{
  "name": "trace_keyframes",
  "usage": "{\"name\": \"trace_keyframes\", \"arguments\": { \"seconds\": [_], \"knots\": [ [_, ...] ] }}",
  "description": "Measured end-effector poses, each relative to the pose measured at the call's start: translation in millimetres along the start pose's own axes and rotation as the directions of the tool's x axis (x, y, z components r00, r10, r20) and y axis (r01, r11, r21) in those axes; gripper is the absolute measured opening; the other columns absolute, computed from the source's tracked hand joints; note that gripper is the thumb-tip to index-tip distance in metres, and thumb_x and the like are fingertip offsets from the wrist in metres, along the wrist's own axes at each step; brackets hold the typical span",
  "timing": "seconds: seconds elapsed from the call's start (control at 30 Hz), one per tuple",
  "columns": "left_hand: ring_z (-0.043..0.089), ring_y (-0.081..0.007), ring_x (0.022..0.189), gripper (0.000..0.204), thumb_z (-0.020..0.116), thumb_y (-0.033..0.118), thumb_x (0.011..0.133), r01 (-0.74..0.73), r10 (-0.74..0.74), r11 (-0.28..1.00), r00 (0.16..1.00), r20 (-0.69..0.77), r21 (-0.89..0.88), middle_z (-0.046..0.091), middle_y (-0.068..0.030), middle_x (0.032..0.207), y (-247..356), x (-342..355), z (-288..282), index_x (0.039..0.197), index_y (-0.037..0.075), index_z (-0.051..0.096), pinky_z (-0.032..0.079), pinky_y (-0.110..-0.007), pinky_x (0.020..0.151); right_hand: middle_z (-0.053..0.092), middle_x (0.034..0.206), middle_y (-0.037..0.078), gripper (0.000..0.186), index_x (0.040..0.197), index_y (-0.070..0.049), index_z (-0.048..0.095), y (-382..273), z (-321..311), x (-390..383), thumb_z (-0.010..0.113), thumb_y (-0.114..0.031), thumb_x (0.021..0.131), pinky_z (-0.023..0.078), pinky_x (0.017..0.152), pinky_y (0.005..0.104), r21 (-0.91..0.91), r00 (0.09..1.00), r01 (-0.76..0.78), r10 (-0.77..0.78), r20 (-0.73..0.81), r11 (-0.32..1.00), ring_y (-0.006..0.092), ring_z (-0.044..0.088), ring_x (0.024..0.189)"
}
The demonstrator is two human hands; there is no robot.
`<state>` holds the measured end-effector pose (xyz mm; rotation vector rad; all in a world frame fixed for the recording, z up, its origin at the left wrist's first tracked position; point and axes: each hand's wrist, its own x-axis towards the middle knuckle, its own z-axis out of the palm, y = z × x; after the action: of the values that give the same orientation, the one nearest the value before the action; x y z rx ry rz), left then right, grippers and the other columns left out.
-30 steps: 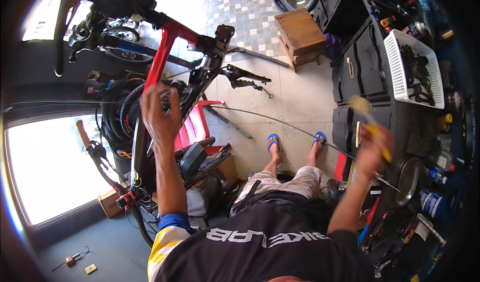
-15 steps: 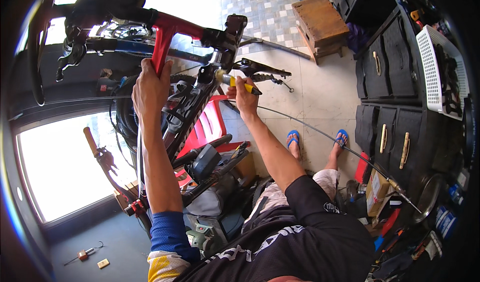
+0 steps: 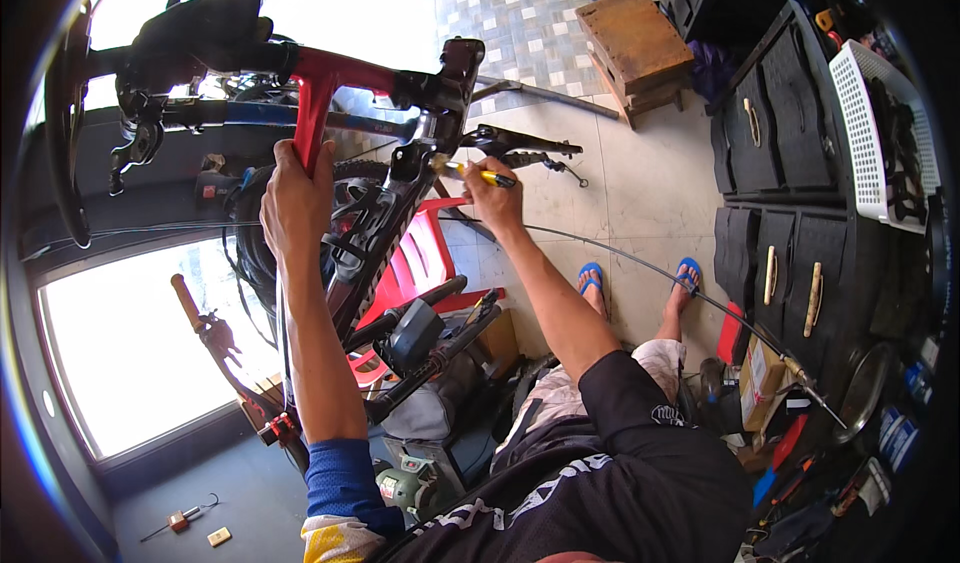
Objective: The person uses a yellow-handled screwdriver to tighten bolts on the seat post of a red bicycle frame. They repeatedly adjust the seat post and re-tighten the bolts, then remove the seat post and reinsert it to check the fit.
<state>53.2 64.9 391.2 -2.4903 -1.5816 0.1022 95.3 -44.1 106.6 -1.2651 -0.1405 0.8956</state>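
A bicycle frame, red on one section (image 3: 316,113) and glossy black on the other (image 3: 452,93), is raised in front of me. My left hand (image 3: 297,203) is closed around the lower end of the red tube. Between the fingers of my right hand (image 3: 494,198) is a small paintbrush (image 3: 482,174) with a yellow and black handle. Its pale bristles point left, at or very near the black frame by a pivot joint (image 3: 408,162); whether they touch I cannot tell. Below that joint, a black tube with a bottle cage (image 3: 350,228) slants down leftward.
Behind the frame stands a red plastic chair (image 3: 415,263). A long thin cable (image 3: 640,260) crosses to the right. Black drawers (image 3: 790,133), a white basket (image 3: 862,128) and a wooden stool (image 3: 635,43) are on the right. Handlebars (image 3: 225,338) lean at lower left.
The brush has tilted a little, and its handle lies more level. My view has shifted slightly, with the frame and my left hand a bit lower. Both hands keep their holds.
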Motion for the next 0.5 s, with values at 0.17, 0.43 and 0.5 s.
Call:
{"name": "trace_keyframes", "arguments": {
  "seconds": [0.17,0.43,0.5],
  "knots": [
    [0.069,-0.0511,0.094,0.051,0.055,0.052,0.1,-0.003,0.003,1.0,1.0,-0.01,0.012,0.072,-0.0288,0.099,0,0,2,0.123,0.007,0.054,0.053,-0.058,0.082,0.065,0.062,0.005,0.031,0.085,-0.004,0.066,-9,10,-2,0.069,-0.031,0.099,0.049,0.052,0.0301,0.096,0.992,0.125,-0.126,0.002,0.987,0.0101,0.065,0.057],
    [0.069,-0.0506,0.095,0.052,0.054,0.052,0.1,-0.001,0.001,1.0,1.0,-0.018,0.012,0.072,-0.0289,0.1,0,-2,3,0.123,0.006,0.054,0.053,-0.057,0.082,0.065,0.058,0.008,0.035,0.08,-0.004,0.065,-39,1,9,0.065,-0.034,0.098,0.053,0.049,0.0323,-0.123,0.997,-0.042,0.049,0.055,0.992,0.0171,0.068,0.052],
    [0.069,-0.0502,0.096,0.052,0.054,0.052,0.1,-0.005,0.005,1.0,1.0,-0.018,0.001,0.072,-0.0288,0.1,3,-2,2,0.123,0.006,0.054,0.053,-0.057,0.083,0.067,0.06,0.009,0.036,0.082,-0.003,0.066,-44,4,16,0.064,-0.035,0.098,0.056,0.049,0.0311,-0.036,0.996,-0.072,0.073,0.043,0.997,0.0183,0.069,0.052]
  ]
}}
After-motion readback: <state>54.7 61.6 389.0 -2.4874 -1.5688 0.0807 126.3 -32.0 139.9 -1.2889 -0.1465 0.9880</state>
